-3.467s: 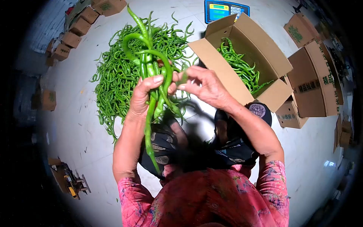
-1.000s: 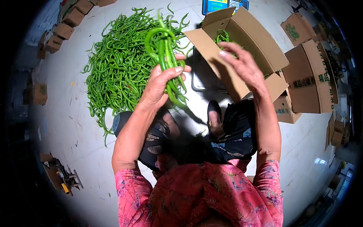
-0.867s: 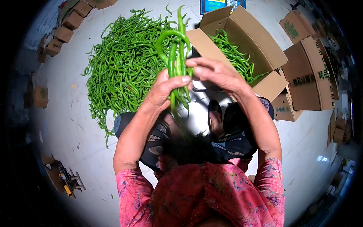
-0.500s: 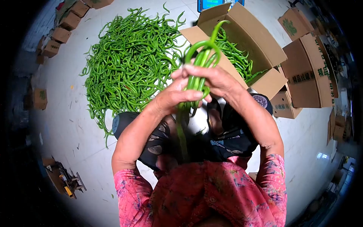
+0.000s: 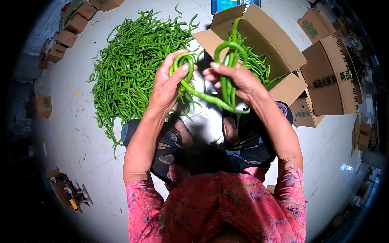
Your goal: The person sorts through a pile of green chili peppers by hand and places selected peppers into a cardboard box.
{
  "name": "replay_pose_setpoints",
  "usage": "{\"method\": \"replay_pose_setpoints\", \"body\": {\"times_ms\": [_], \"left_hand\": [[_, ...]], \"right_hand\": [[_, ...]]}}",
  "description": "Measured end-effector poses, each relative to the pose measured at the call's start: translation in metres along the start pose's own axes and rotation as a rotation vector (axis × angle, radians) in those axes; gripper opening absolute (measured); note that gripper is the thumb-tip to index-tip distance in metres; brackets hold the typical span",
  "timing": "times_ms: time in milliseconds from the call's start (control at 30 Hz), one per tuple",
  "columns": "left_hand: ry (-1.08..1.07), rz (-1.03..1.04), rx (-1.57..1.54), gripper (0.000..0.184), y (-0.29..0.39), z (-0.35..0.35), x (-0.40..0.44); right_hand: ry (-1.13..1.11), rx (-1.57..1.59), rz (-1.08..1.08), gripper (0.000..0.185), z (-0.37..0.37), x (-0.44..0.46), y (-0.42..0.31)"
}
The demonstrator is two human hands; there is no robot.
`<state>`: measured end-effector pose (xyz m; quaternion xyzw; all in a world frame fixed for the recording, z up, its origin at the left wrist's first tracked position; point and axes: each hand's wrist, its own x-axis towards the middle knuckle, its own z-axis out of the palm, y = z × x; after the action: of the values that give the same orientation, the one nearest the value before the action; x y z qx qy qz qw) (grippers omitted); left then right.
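My left hand is closed on a long, curled green chili pepper, pinched under the thumb. Its loose end reaches across toward the other hand. Several green chili peppers form a bunch in my right hand, one looping over the top and its tip pointing up. Left of my hands, a big heap of green chili peppers lies on the floor. Just beyond my right hand stands an open cardboard box with more peppers inside.
At the right are more printed cartons. A blue-framed device with a display stands behind the open box. Small boxes line the far left. Tools lie on the white tiled floor at lower left.
My hands were together around one bunch of chili peppers. Now they are apart: the left has moved left with a curled pepper, and the right has shifted right with the bunch.
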<state>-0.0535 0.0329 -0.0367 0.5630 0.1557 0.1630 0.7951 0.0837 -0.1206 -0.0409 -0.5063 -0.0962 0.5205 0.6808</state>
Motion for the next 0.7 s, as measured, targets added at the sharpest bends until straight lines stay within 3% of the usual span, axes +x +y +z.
{"method": "replay_pose_setpoints", "body": {"times_ms": [67, 133, 233, 333, 467, 500, 567, 633, 700], "left_hand": [[0.056, 0.056, 0.095, 0.042, -0.006, 0.001, 0.003], [0.095, 0.109, 0.244, 0.039, -0.013, 0.001, 0.005], [0.055, -0.095, -0.141, 0.045, -0.011, 0.008, 0.002], [0.063, -0.092, -0.402, 0.045, -0.022, 0.002, 0.004], [0.046, -0.041, -0.536, 0.049, -0.022, -0.001, 0.006], [0.014, -0.033, -0.533, 0.051, -0.022, -0.003, 0.006], [-0.049, -0.017, -0.524, 0.055, -0.020, -0.008, 0.008], [-0.086, -0.031, -0.520, 0.051, -0.017, -0.014, 0.007], [-0.094, -0.023, -0.482, 0.048, -0.018, -0.019, 0.008]], "right_hand": [[-0.128, 0.027, 0.082, 0.031, 0.003, 0.004, 0.013], [-0.229, -0.039, 0.022, 0.038, 0.016, -0.003, 0.014], [-0.231, -0.198, -0.010, 0.048, 0.025, -0.004, 0.019], [-0.179, -0.262, -0.018, 0.047, 0.033, -0.016, 0.010], [-0.251, -0.038, 0.010, 0.046, 0.009, 0.002, 0.027], [-0.242, 0.029, -0.030, 0.034, 0.014, 0.000, 0.025], [-0.268, 0.054, -0.052, 0.036, 0.011, -0.001, 0.023], [-0.296, 0.027, -0.087, 0.051, 0.015, -0.009, 0.011], [-0.286, 0.035, -0.112, 0.047, 0.019, -0.015, 0.005]]}}
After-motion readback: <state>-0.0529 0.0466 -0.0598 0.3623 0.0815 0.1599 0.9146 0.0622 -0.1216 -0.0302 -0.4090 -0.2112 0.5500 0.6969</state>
